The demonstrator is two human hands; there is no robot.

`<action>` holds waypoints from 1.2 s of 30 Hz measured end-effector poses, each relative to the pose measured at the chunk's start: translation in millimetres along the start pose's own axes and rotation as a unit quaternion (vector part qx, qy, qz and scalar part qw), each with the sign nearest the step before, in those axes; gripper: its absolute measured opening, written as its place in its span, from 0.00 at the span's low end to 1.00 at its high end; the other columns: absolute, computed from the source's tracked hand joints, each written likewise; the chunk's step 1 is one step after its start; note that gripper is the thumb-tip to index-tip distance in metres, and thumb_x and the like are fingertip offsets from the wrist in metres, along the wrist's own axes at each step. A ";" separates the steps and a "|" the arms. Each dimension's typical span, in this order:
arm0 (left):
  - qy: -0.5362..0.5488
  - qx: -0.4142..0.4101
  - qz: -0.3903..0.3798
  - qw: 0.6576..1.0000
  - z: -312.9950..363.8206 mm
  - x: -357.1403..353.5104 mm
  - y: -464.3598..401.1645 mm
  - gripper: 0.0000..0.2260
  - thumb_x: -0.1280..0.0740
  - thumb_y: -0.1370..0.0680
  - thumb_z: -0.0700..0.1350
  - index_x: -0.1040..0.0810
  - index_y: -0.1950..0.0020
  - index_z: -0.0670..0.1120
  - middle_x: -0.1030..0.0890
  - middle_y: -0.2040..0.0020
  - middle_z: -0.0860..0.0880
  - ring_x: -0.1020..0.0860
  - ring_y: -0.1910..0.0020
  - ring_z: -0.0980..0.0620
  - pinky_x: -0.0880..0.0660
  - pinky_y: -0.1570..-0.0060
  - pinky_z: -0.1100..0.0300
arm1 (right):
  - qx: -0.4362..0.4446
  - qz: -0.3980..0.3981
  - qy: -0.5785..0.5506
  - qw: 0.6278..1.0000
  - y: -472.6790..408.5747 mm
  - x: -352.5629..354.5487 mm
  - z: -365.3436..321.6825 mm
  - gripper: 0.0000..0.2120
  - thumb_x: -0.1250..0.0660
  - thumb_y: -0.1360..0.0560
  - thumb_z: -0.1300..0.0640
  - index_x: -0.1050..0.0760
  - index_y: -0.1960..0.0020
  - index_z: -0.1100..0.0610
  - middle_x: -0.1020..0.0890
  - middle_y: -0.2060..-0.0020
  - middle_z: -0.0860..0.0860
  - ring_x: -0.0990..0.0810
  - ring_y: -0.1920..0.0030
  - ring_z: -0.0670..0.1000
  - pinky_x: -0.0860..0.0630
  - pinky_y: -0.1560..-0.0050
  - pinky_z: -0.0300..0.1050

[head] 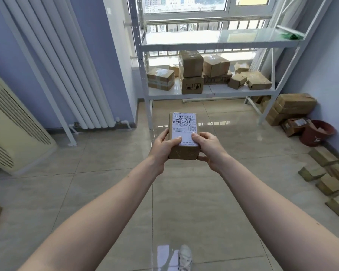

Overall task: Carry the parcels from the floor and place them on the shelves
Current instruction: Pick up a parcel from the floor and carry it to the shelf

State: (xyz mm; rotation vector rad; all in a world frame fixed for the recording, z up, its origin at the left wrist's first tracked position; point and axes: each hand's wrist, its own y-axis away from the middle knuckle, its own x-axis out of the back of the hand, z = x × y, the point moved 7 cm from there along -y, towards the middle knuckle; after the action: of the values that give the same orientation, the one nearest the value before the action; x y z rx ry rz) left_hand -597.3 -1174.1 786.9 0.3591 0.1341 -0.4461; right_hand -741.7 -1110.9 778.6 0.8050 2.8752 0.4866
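The small parcel (184, 134), clasped between the left hand (161, 146) and right hand (209, 148) with thumbs on its label, is best kept level until set on the shelf (213, 92) beyond the fingertips.

White shipping label (184, 127) on held parcel (183, 151): barcode, QR code, handwritten scrawl, print illegible. Centre-frame shelf box (192, 86): two black handling symbols.

Brown parcel (184, 151) w/ white barcode label, white shelf rack (209, 93), beige tile floor (86, 173), red bucket (317, 133).
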 end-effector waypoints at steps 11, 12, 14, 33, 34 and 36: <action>-0.002 -0.011 0.025 1.000 80.5 -7.7 -179.7 0.28 0.29 0.24 0.41 0.32 0.25 0.51 0.15 0.49 0.51 0.15 0.64 0.61 0.22 0.67 0.66 | 0.000 -0.021 0.013 1.000 -187.2 -25.3 -84.4 0.23 0.33 0.21 0.51 0.30 0.29 0.58 0.19 0.38 0.55 0.17 0.53 0.50 0.22 0.60 0.46; -0.003 -0.009 0.027 1.000 86.0 -6.6 -196.1 0.28 0.29 0.24 0.41 0.31 0.25 0.51 0.15 0.48 0.51 0.16 0.62 0.60 0.22 0.65 0.65 | -0.001 -0.022 0.014 1.000 -203.5 -28.5 -89.6 0.23 0.33 0.21 0.50 0.31 0.29 0.58 0.19 0.38 0.55 0.17 0.52 0.50 0.21 0.60 0.47; -0.003 -0.011 0.026 1.000 97.7 -3.9 -230.1 0.26 0.29 0.24 0.41 0.29 0.27 0.52 0.15 0.50 0.52 0.16 0.61 0.58 0.23 0.62 0.63 | 0.001 -0.024 0.015 1.000 -236.5 -36.5 -101.5 0.23 0.33 0.21 0.51 0.31 0.29 0.58 0.19 0.38 0.55 0.18 0.53 0.50 0.21 0.59 0.48; -0.023 -0.016 -0.016 0.999 216.6 11.7 -545.4 0.25 0.30 0.22 0.41 0.31 0.26 0.50 0.16 0.47 0.50 0.16 0.65 0.60 0.23 0.71 0.67 | 0.020 0.010 -0.002 1.000 -531.4 -98.4 -220.6 0.22 0.33 0.20 0.51 0.30 0.30 0.59 0.18 0.39 0.56 0.17 0.48 0.53 0.19 0.50 0.52; -0.023 -0.019 -0.016 0.999 221.0 10.8 -564.1 0.26 0.30 0.22 0.41 0.31 0.25 0.51 0.16 0.47 0.49 0.16 0.63 0.59 0.22 0.70 0.67 | 0.020 0.010 -0.003 1.000 -548.3 -99.4 -225.8 0.22 0.34 0.20 0.52 0.30 0.30 0.59 0.18 0.39 0.56 0.18 0.50 0.52 0.19 0.49 0.52; -0.023 -0.022 -0.012 0.999 231.8 8.4 -599.2 0.25 0.30 0.22 0.42 0.31 0.26 0.51 0.16 0.46 0.50 0.16 0.62 0.58 0.22 0.69 0.66 | 0.023 0.007 -0.004 1.000 -583.7 -101.3 -238.4 0.22 0.33 0.20 0.52 0.30 0.30 0.59 0.18 0.39 0.56 0.18 0.52 0.50 0.20 0.48 0.53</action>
State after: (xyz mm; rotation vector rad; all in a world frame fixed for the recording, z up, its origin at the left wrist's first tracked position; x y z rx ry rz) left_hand -844.6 -1766.4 815.0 0.3031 0.1032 -0.4738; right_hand -985.3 -1700.4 809.8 0.8317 2.8855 0.4185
